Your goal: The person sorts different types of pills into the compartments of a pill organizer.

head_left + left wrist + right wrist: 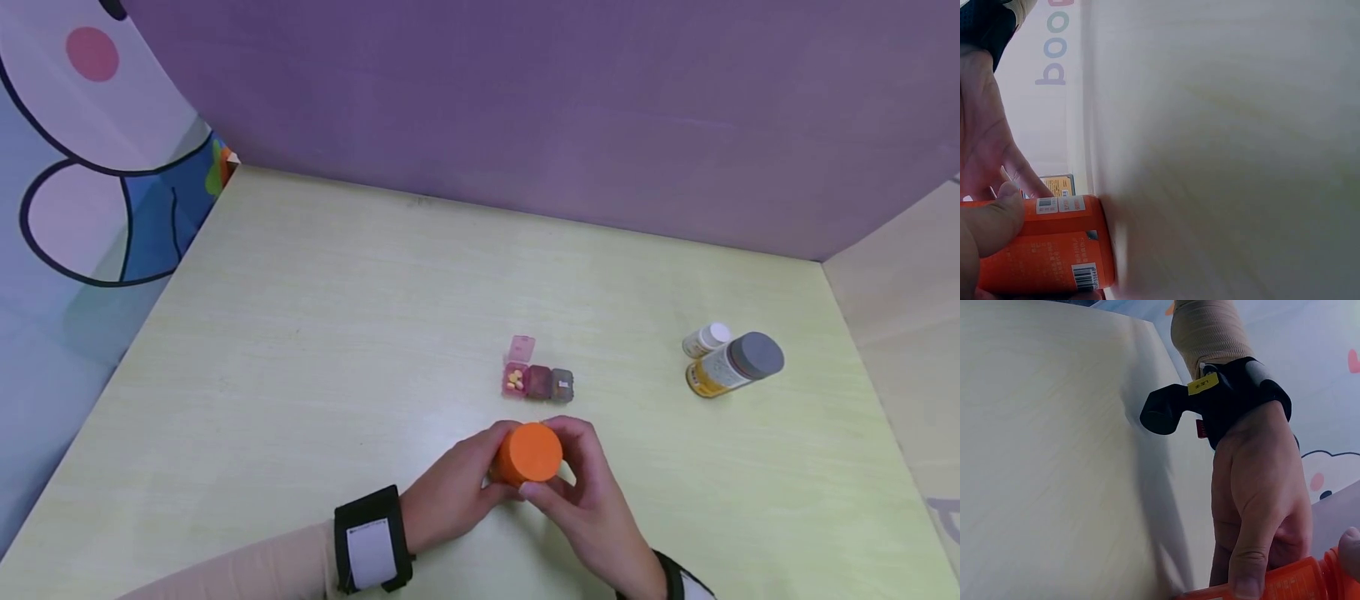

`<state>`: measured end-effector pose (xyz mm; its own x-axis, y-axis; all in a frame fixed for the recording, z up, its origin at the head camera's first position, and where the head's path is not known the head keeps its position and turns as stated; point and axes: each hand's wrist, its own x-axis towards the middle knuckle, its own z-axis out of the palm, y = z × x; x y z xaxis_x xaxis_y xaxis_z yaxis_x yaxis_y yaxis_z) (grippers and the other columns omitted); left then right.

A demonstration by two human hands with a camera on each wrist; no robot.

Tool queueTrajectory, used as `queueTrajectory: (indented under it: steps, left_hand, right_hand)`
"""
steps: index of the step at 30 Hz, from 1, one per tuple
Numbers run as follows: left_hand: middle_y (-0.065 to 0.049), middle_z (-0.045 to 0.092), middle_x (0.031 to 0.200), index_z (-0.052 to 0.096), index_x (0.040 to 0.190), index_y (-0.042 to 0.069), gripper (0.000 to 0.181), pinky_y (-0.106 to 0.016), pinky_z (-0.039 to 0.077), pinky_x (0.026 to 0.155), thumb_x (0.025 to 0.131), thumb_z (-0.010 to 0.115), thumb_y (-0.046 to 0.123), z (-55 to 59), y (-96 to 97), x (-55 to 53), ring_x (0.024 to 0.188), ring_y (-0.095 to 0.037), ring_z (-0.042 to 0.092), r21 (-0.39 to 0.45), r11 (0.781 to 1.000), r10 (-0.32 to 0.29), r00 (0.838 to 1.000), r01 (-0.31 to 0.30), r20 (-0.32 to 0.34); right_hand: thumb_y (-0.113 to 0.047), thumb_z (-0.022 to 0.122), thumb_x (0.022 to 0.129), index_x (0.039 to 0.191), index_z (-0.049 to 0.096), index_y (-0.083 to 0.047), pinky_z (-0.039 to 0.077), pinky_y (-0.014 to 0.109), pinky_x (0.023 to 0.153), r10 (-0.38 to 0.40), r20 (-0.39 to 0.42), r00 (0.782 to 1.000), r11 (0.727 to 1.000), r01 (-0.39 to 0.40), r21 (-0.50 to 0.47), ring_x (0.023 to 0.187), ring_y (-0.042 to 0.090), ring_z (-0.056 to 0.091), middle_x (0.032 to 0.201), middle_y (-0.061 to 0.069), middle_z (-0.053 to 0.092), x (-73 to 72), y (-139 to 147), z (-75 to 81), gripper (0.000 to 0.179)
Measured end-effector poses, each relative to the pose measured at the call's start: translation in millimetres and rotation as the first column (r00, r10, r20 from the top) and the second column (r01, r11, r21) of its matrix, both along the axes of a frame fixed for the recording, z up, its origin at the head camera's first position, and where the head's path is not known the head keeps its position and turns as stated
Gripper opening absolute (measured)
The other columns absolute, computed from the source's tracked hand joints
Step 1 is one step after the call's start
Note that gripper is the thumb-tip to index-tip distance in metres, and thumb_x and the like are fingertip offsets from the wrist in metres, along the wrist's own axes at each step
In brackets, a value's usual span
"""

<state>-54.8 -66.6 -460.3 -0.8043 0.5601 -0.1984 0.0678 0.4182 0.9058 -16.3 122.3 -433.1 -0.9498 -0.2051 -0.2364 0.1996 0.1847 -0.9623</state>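
Note:
An orange bottle (1054, 250) with printed labels and an orange cap (531, 452) stands upright on the table, its cap facing the head camera. My left hand (457, 487) grips the bottle's body, thumb across its side in the left wrist view. From the other side my right hand (592, 500) pinches the cap between thumb and fingers. Just beyond the hands lies a small pill box (538, 382) with pink, dark red and grey compartments. Its pink compartment has the lid raised, and several yellowish pills (514, 379) show inside.
Toward the right of the table (337, 275) stand a small white-capped bottle (707, 339) and a larger bottle with a grey cap (735, 364), close together. A purple panel (525, 108) rises along the back edge, and a cartoon-printed panel (97, 225) borders the left.

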Motion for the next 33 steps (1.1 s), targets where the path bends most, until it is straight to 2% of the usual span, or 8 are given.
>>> queueTrajectory:
  steps: [5, 8, 15, 18, 23, 28, 30, 33]
  left_hand:
    - [-0.006, 0.064, 0.145, 0.051, 0.146, 0.011, 0.057, -0.046, 0.054, 0.113, 0.096, 0.076, 0.010, 0.5, -0.9, 0.3, 0.129, -0.023, 0.063, 0.009, 1.000, -0.006, 1.000, 0.006, -0.002]
    - [-0.006, 0.064, 0.145, 0.051, 0.146, 0.010, 0.057, -0.047, 0.053, 0.113, 0.096, 0.077, 0.011, 0.1, -0.8, 0.1, 0.131, -0.023, 0.063, 0.015, 1.000, -0.010, 1.000, 0.011, -0.015]
    - [-0.007, 0.067, 0.141, 0.053, 0.143, 0.009, 0.055, -0.048, 0.053, 0.114, 0.094, 0.078, 0.010, 0.7, 0.1, 0.5, 0.129, -0.023, 0.064, 0.012, 1.000, -0.009, 0.999, 0.010, -0.042]
    - [-0.007, 0.068, 0.139, 0.053, 0.142, 0.008, 0.054, -0.047, 0.053, 0.113, 0.094, 0.078, 0.009, 1.5, -0.1, 0.9, 0.127, -0.023, 0.065, 0.007, 1.000, -0.007, 0.999, 0.008, -0.051]
    - [-0.007, 0.068, 0.137, 0.054, 0.141, 0.008, 0.053, -0.046, 0.054, 0.113, 0.094, 0.078, 0.009, 1.9, -0.3, 1.1, 0.125, -0.022, 0.065, 0.011, 1.000, -0.003, 0.999, 0.004, -0.052]
    - [-0.007, 0.067, 0.139, 0.053, 0.142, 0.008, 0.054, -0.044, 0.054, 0.112, 0.095, 0.078, 0.011, 1.6, -0.3, 0.8, 0.125, -0.021, 0.065, 0.016, 1.000, -0.002, 0.999, 0.002, -0.037]
    - [-0.007, 0.067, 0.140, 0.053, 0.143, 0.008, 0.054, -0.045, 0.054, 0.113, 0.095, 0.078, 0.011, 1.5, -0.3, 0.7, 0.126, -0.021, 0.064, 0.015, 1.000, -0.003, 1.000, 0.003, -0.028]
    - [-0.007, 0.066, 0.142, 0.052, 0.144, 0.009, 0.055, -0.046, 0.053, 0.113, 0.094, 0.078, 0.010, 1.3, -0.4, 0.4, 0.128, -0.022, 0.064, 0.014, 1.000, -0.009, 1.000, 0.009, -0.018]
  right_hand:
    - [-0.012, 0.079, 0.094, 0.154, 0.033, -0.016, 0.050, 0.062, 0.112, 0.020, 0.006, 1.000, 1.000, -0.020, 0.018, 0.138, 0.035, 0.049, 0.148, 0.010, 0.053, -1.5, 2, 1.8, 0.076]
    - [-0.012, 0.076, 0.096, 0.164, 0.024, -0.022, 0.050, 0.063, 0.112, 0.081, -0.016, 0.997, 0.997, -0.080, 0.019, 0.141, 0.034, 0.047, 0.152, 0.012, 0.051, -1.9, 8, 2.0, 0.086]
    - [-0.008, 0.061, 0.105, 0.167, 0.026, -0.016, 0.053, 0.030, 0.112, 0.209, -0.067, 0.976, 0.974, -0.214, -0.078, 0.142, 0.000, 0.045, 0.170, 0.017, 0.031, -3.7, 20, 0.7, 0.072]
    - [-0.009, 0.058, 0.107, 0.165, 0.031, -0.012, 0.052, 0.024, 0.111, 0.222, -0.078, 0.972, 0.969, -0.229, -0.090, 0.142, -0.005, 0.044, 0.171, 0.019, 0.029, -4.1, 20, 1.0, 0.064]
    - [-0.011, 0.064, 0.104, 0.157, 0.038, -0.008, 0.053, 0.023, 0.107, 0.171, -0.043, 0.984, 0.984, -0.173, -0.044, 0.139, 0.011, 0.048, 0.159, 0.014, 0.043, -5.1, 16, 1.9, 0.059]
    - [-0.013, 0.074, 0.098, 0.145, 0.041, -0.008, 0.055, 0.041, 0.109, 0.105, 0.001, 0.994, 0.994, -0.105, -0.002, 0.136, 0.032, 0.048, 0.146, 0.010, 0.050, -7.5, 11, 3.3, 0.058]
    - [-0.012, 0.075, 0.097, 0.145, 0.039, -0.007, 0.055, 0.050, 0.111, 0.103, -0.001, 0.995, 0.995, -0.103, -0.002, 0.136, 0.035, 0.047, 0.146, 0.012, 0.050, -7.7, 10, 3.4, 0.061]
    - [-0.011, 0.075, 0.097, 0.154, 0.033, -0.013, 0.055, 0.046, 0.112, 0.113, 0.003, 0.994, 0.994, -0.113, 0.002, 0.138, 0.036, 0.048, 0.149, 0.013, 0.051, -7.4, 13, 3.2, 0.070]
